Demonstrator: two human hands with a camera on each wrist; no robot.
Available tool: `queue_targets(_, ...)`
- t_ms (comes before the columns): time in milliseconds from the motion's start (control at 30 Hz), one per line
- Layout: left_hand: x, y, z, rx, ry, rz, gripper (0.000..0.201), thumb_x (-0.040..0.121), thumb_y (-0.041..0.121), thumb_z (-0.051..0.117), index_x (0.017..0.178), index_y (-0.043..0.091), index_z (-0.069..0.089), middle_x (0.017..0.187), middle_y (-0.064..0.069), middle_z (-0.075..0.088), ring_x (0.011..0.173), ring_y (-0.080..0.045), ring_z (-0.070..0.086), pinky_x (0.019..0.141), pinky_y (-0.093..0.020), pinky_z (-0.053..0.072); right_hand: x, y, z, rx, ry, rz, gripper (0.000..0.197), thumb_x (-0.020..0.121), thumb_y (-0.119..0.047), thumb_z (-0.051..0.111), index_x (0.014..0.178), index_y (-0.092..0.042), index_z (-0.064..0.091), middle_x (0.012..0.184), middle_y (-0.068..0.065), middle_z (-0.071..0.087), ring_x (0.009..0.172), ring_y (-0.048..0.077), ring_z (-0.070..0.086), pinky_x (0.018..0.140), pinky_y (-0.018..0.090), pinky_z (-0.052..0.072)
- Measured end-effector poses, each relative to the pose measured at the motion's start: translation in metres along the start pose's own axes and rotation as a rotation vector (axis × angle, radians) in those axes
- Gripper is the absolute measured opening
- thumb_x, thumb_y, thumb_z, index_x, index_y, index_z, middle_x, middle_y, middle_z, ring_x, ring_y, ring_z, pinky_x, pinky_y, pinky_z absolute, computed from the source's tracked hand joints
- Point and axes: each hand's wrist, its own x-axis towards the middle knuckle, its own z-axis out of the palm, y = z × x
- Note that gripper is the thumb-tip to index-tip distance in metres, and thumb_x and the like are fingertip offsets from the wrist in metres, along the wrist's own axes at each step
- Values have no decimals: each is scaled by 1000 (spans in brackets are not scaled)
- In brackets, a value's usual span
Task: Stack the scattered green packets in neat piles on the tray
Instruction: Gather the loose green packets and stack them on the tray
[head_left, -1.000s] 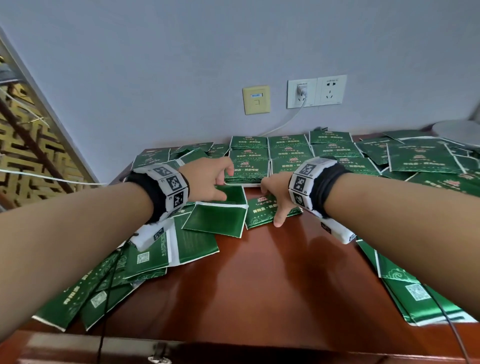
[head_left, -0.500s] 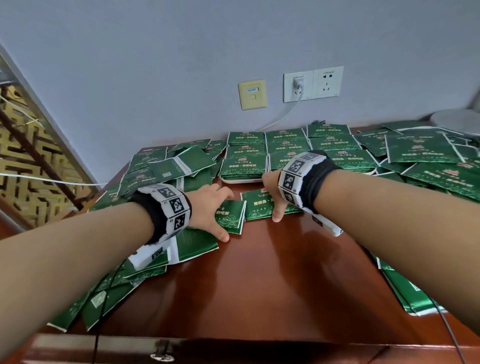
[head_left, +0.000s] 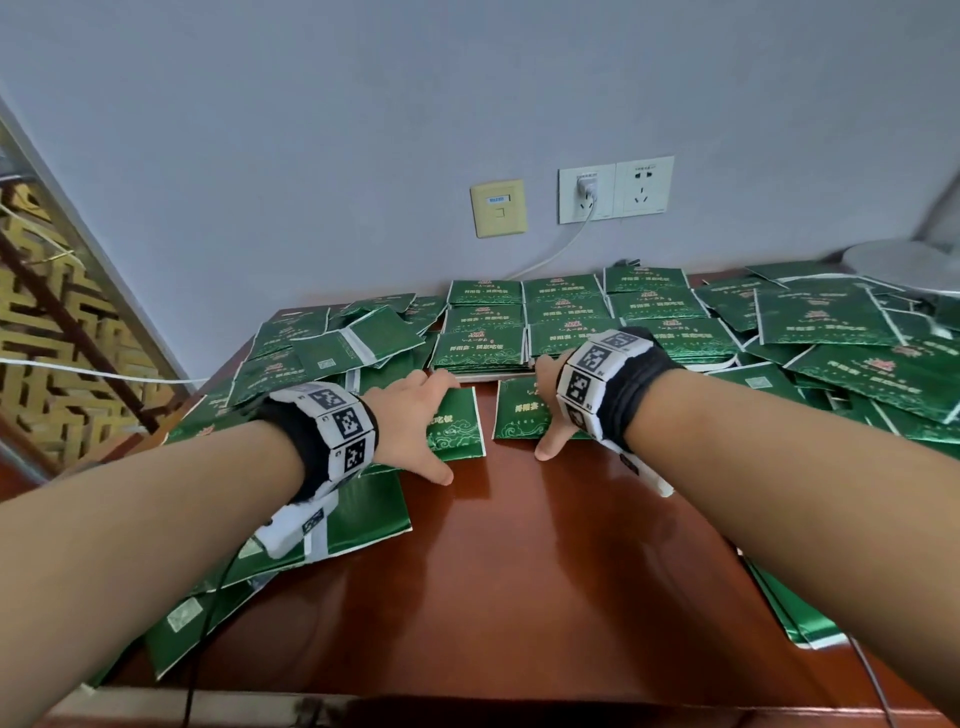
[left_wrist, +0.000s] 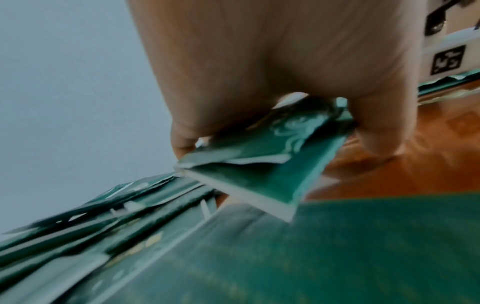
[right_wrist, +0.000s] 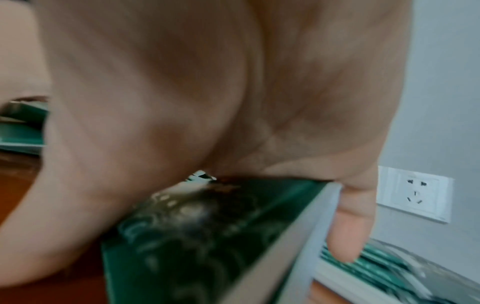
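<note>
Two green packets lie side by side on the brown table, just in front of the tray (head_left: 483, 375) that carries neat rows of green piles (head_left: 566, 317). My left hand (head_left: 415, 421) spans the left packet (head_left: 460, 431), thumb at the near edge and fingers at the far edge. In the left wrist view thumb and fingers clamp a thin stack of packets (left_wrist: 259, 174). My right hand (head_left: 548, 408) grips the right packet (head_left: 519, 415) the same way. In the right wrist view a fingertip (right_wrist: 345, 236) curls over the edge of that packet (right_wrist: 207, 226).
Loose green packets (head_left: 322, 358) lie heaped at the back left, under my left forearm and across the right side (head_left: 857, 358). Bare table top (head_left: 519, 561) stretches towards me. The wall holds sockets (head_left: 615, 189) with a white cable. A grey round base (head_left: 904, 260) stands far right.
My left hand has come down and towards the centre with a packet, which now lies beside the one under my right hand. The right hand has barely moved.
</note>
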Motion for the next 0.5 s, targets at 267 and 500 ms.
queue_targets(267,47,17,-22,73,127,12,91,73,44,67,145,21,18,134,-4,42,119,-23,46,98,-44,43,-12,22,7,93,19,55,91,62,-58,74,133,-18,31,108,7,52,96,32,59,81,47,52)
queue_targets(500,98,31,-38,221,168,10,90,72,46,67,145,25,18,135,-4,39,126,-25,37,103,-46,29,-10,102,-1,67,117,155,86,63,-49,76,130,-17,33,120,12,48,110,32,50,90,48,48)
